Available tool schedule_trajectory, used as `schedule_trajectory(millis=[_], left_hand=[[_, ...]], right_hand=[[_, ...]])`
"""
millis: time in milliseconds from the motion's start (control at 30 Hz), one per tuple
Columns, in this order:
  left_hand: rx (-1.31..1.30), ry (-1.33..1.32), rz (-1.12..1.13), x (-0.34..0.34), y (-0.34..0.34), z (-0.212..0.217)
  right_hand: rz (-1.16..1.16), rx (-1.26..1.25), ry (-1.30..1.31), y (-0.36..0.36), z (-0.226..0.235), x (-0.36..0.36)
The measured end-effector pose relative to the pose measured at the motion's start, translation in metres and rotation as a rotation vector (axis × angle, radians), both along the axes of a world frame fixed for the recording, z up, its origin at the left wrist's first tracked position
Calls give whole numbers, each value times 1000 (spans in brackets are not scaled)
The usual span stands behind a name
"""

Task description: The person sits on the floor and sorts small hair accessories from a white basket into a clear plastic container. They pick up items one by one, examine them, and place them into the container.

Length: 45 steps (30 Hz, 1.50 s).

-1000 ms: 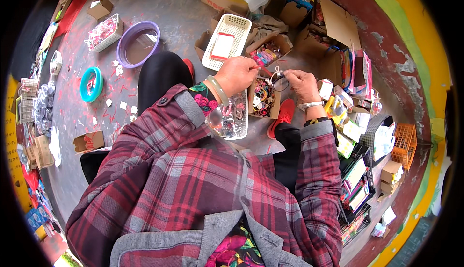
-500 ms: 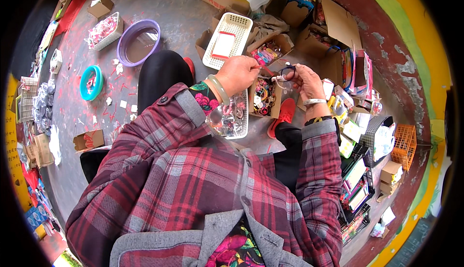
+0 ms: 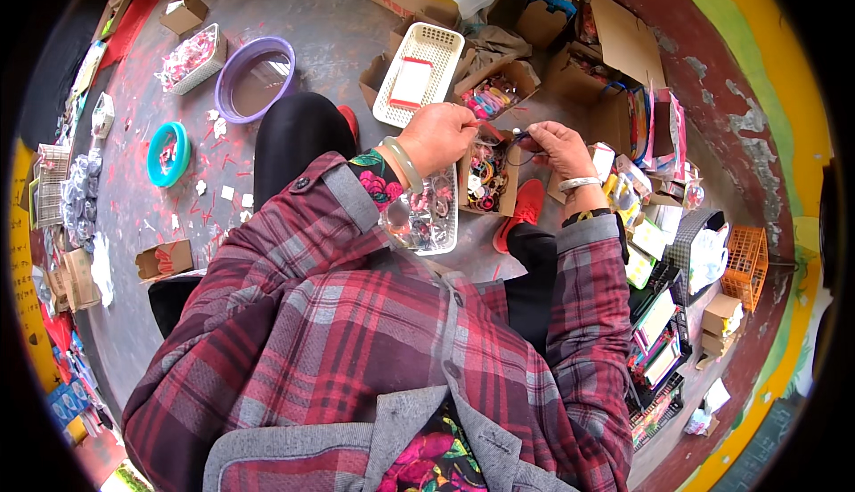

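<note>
"Both hands are up ahead of the plaid jacket (image 3: 356, 314); how do they stand?"

"The left hand (image 3: 443, 138) has its thumb and fingertips drawn together; I cannot tell whether anything is between them. The right hand (image 3: 557, 149) pinches a dark loop (image 3: 520, 138) between thumb and finger, with a small whitish bead (image 3: 517, 131) at its end."

"Where exactly is that loop?"

"In the air between the hands, nearer the right, by the rim of a cardboard box (image 3: 511, 186) filled with mixed coloured bands."

"How should it be handled?"

"Lightly, I'd say: grip one side near the bead, leave the rest slack, and keep it clear of the box edge, where it could snag. Working low over the box seems wise, in case it slips."

"And around it?"

"A cream basket (image 3: 457, 216) of shiny packets lies below the left wrist. Beyond the hands are a second box (image 3: 527, 82) of bright loops and a cream tray (image 3: 383, 105) with a red-edged card (image 3: 412, 82); to the left, a purple basin (image 3: 223, 91)."
</note>
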State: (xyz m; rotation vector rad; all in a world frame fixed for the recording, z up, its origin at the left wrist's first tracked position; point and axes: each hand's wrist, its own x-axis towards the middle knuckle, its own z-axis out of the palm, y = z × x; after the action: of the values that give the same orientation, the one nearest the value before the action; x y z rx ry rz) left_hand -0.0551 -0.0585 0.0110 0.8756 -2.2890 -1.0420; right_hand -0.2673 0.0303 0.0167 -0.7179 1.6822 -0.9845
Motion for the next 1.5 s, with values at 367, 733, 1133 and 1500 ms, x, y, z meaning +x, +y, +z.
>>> schedule_trajectory(millis=[367, 733, 1133, 1500], left_hand=[[294, 13, 4, -2, -3, -1], [376, -65, 12, -2, -3, 3], [302, -108, -34, -4, -1, 3], [261, -106, -76, -5, 2, -4]], right_hand=[[-111, -393, -584, -1, 2, 13], [35, -200, -383, -2, 26, 38], [160, -454, 316, -5, 13, 55], [419, -572, 907, 0, 15, 55]])
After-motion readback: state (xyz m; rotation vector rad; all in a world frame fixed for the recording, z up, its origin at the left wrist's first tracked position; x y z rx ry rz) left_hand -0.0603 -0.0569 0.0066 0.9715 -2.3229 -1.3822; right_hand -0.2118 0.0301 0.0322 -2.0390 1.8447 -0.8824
